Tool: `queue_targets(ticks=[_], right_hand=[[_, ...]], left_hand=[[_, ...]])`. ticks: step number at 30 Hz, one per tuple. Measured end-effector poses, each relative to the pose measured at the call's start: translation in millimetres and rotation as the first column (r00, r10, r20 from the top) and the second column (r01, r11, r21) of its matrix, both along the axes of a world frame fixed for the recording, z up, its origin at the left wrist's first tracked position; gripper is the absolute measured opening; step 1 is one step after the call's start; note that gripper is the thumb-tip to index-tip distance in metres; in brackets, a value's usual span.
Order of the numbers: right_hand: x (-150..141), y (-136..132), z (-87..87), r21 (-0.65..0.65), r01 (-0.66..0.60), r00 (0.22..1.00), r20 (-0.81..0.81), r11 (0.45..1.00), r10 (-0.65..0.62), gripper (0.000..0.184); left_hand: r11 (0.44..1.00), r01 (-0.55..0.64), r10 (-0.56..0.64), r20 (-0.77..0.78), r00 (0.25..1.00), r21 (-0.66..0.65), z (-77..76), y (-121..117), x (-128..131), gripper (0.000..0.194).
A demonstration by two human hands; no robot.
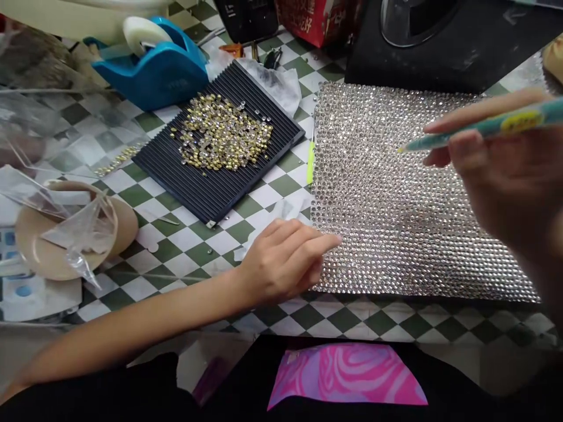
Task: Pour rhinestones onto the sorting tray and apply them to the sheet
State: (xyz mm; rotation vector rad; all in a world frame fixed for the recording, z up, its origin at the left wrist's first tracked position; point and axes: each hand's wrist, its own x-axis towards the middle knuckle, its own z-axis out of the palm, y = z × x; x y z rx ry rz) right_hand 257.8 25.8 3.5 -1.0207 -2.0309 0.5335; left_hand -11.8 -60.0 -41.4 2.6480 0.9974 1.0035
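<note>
Right hand (497,181): grasping a slim teal pen-shaped applicator (484,126) above a rectangular silver rhinestone-covered sheet (387,217). Left hand (281,261): released, fingertips at sheet's edge.

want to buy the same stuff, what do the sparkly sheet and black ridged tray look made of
The sparkly sheet: clear faceted rhinestones, glass or acrylic, can't tell which, glinting at each facet. The black ridged tray: probably moulded plastic, matte, its grooves sharply even.
</note>
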Motion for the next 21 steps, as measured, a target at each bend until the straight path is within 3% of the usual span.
queue_targets(ticks=[2,7,12,21], right_hand=[[-15.2,14.9,0.6,-0.041,-0.053,0.994,-0.101,0.998,0.048,0.012],[-54.8,38.2,-2.4,-0.209,-0.151,0.985,-0.112,0.966,0.129,0.011],[-64.5,45.5,-9.9,-0.293,-0.251,0.968,-0.081,0.923,0.238,0.008],[-64.6,55.6,-1.9,-0.159,-0.282,0.955,0.05,0.946,0.293,0.008]], left_hand=[[0.999,-0.052,0.052,0.003,0.999,-0.009,-4.2,1.0,-3.9,0.025],[0.976,-0.214,0.212,-0.049,0.976,-0.042,-7.3,1.5,-10.5,0.024],[0.949,-0.289,0.282,-0.073,0.957,-0.126,-10.5,4.8,-13.0,0.025],[0.939,-0.285,0.275,-0.078,0.958,-0.19,-17.1,5.9,-13.8,0.024]])
